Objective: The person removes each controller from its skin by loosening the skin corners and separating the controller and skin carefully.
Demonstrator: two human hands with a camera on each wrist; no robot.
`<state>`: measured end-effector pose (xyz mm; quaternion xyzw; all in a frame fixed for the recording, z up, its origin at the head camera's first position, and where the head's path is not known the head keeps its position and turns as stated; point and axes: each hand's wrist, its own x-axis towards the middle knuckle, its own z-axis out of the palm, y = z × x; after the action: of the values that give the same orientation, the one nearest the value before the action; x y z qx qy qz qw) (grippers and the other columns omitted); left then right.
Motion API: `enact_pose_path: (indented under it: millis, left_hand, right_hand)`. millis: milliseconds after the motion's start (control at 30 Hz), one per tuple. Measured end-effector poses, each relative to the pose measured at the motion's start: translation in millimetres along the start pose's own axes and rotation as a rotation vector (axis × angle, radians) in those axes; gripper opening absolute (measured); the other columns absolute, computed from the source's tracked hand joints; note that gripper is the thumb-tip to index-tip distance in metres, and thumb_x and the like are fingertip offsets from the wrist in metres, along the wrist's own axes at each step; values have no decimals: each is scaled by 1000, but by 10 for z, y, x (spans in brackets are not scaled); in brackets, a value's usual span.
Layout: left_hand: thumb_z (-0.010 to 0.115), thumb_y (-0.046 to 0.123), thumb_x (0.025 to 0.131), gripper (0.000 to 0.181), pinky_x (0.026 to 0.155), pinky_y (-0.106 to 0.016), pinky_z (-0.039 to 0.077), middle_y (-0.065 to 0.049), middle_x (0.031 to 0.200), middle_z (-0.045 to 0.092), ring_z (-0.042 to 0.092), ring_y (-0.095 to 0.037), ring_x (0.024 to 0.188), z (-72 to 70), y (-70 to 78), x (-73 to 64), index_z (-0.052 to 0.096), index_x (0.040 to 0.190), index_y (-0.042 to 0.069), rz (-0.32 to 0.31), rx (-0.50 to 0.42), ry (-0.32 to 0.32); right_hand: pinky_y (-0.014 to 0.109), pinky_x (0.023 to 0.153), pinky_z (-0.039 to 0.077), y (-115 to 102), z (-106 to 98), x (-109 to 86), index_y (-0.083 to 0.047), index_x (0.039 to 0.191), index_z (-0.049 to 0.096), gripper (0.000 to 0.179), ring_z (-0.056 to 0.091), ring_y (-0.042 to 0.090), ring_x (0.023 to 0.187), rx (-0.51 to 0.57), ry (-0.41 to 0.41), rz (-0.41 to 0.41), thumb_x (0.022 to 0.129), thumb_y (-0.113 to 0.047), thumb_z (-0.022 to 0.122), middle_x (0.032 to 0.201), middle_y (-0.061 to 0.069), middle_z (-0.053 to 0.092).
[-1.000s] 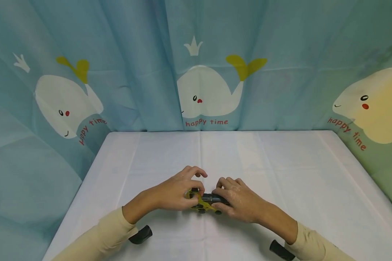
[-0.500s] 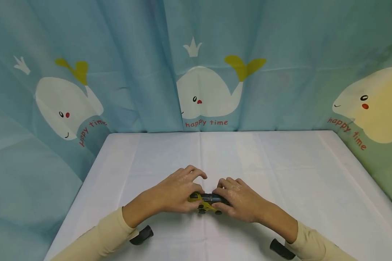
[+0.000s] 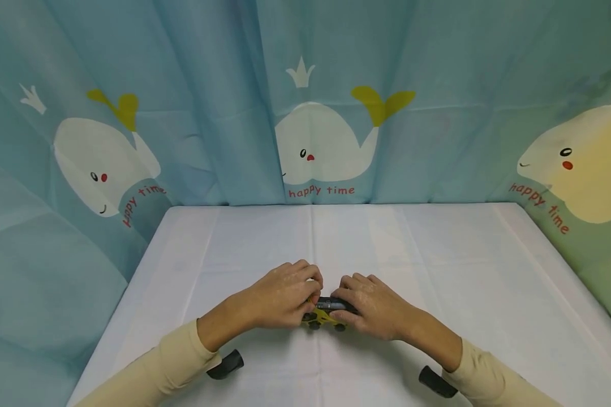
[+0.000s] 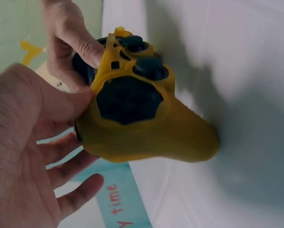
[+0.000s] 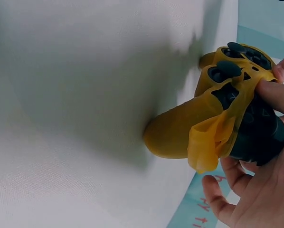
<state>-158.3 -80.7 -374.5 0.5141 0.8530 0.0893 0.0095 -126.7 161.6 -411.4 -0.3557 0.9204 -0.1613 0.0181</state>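
A black game controller [image 3: 332, 304] is held between both hands just above the white table, its thumbsticks towards the person. Stretched over it is a yellow rubbery cover [image 4: 146, 140], which wraps the left grip and surrounds both sticks. On the right, a flap of this cover hangs folded back, leaving the controller's black shell and buttons [image 5: 258, 118] bare. My left hand [image 3: 285, 295] pinches the cover's upper edge with the thumb and forefinger, the other fingers behind it. My right hand [image 3: 377, 308] grips the bare right part, thumb on its face and fingers behind.
A white cloth covers the table [image 3: 366, 243]. Blue-green curtains [image 3: 224, 113] printed with whales hang behind it and along both sides. A dark cylindrical piece sits at the left sleeve [image 3: 153, 364], and another at the right sleeve [image 3: 494, 373].
My left fingers, earlier spread and raised, have curled down onto the controller's top edge. The cover's left part, looped away a second ago, now lies closer. My right hand has barely moved.
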Motion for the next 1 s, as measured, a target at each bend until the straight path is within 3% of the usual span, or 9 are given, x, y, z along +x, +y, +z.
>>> enact_pose_path:
  millis: [100,300,467,700,900,1000]
  left_hand:
    - [65,17,99,12,87,-36,46,4,115,57,52,-17,106,19,-1,-15,60,89,21,-4,2,11]
    - [69,21,98,9,93,-41,44,3,122,55,50,-19,114,67,-44,-108,62,94,20,-22,-94,85]
    - [72,22,96,11,91,-40,45,2,120,55,49,-21,114,124,-85,-190,62,92,20,2,-61,196]
    - [78,23,91,15,83,-37,47,0,113,57,54,-22,106,300,-132,-308,64,89,17,57,16,405]
    - [56,31,106,26,80,-36,50,-2,107,60,58,-20,98,416,-174,-399,65,91,12,128,165,502]
    - [48,34,109,34,74,-33,50,-2,103,61,59,-19,92,462,-207,-439,64,90,12,128,184,528]
  right_hand:
    - [41,78,45,11,-8,5,-18,112,71,37,48,8,84,-6,-4,2,104,-49,53,97,-11,55]
    - [41,77,46,15,-21,25,-17,112,71,38,48,8,82,-7,-5,-3,104,-50,53,96,-10,55]
    - [40,76,45,17,-6,32,-18,110,71,37,47,7,81,9,8,2,104,-50,53,92,-12,52]
    - [38,76,46,27,22,26,-19,109,72,36,48,6,81,46,15,19,103,-49,54,92,-13,53]
    - [38,78,46,24,26,23,-20,111,72,38,49,6,84,77,2,38,104,-52,51,95,-13,54]
    - [35,77,46,35,25,7,-20,110,71,38,49,6,84,103,17,41,104,-52,50,94,-14,53]
